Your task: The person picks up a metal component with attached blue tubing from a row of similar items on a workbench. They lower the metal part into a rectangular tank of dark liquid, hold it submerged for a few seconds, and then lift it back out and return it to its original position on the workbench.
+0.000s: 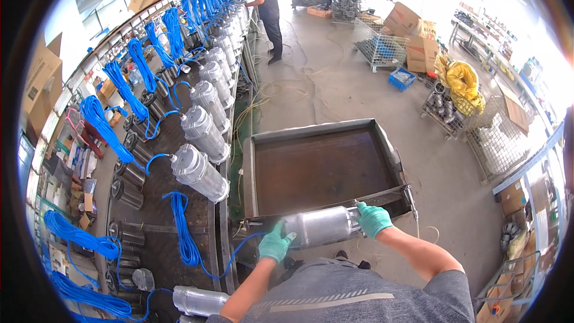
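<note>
A silver cylindrical submersible pump (pixel 323 227) lies sideways between my hands, at the near edge of a metal tank (pixel 312 130) with brownish water (pixel 317 170) in it. In a green glove, my left hand (pixel 276 243) is closed on the pump's cable end. My right hand (pixel 373 218), gloved alike, grips the opposite end, its fingertips partly hidden by the pump's fittings. A blue cable (pixel 233 260) runs from near my left hand to a coiled bundle (pixel 186 233) on the dark workbench (pixel 179 212).
Upright silver pumps (pixel 198 170) with blue cable coils (pixel 104 125) line the bench at left. Another pump (pixel 200 300) lies beside my left forearm. A person (pixel 267 9) stands farther along the bench. Wire carts (pixel 381 46) and hoses (pixel 281 87) are on the floor.
</note>
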Demonstrator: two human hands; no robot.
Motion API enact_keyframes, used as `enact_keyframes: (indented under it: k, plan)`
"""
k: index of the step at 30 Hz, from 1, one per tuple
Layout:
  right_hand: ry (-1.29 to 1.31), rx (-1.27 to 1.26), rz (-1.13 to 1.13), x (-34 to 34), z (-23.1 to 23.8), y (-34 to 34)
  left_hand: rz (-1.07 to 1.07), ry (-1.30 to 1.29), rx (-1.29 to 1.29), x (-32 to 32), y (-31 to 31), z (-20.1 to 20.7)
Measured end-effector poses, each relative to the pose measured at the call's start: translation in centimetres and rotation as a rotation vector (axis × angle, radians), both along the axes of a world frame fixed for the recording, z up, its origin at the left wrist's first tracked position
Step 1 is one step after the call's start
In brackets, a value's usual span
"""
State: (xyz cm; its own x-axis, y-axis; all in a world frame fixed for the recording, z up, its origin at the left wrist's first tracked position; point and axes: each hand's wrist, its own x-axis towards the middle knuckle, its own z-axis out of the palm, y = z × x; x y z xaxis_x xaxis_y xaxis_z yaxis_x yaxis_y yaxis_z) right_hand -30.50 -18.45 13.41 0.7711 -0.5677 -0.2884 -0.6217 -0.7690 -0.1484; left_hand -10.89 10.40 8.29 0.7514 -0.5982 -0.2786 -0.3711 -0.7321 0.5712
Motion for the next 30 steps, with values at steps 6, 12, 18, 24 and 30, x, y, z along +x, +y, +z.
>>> enact_keyframes:
  k: [6, 12, 18, 24, 30]
  plan:
    - [0.072, -0.211, 0.623, -0.6, 5.3, -0.6, -0.006, 0.095, 0.081, 0.2, 0.1, 1.7]
    - [0.044, -0.384, 0.926, -0.6, 5.5, -2.3, -0.015, 0.107, 0.114, 0.0, -0.3, 2.7]
    - [0.004, -0.042, 0.162, -0.1, -0.6, 0.3, -0.019, 0.122, 0.077, 0.2, -0.2, 1.9]
    - [-0.057, 0.0, 0.265, -0.9, 1.4, 0.6, -0.016, 0.112, 0.06, 0.4, 0.3, 1.2]
    - [0.143, -0.166, 0.714, -0.8, 3.5, -2.7, -0.024, 0.106, 0.075, 0.5, 0.0, 1.5]
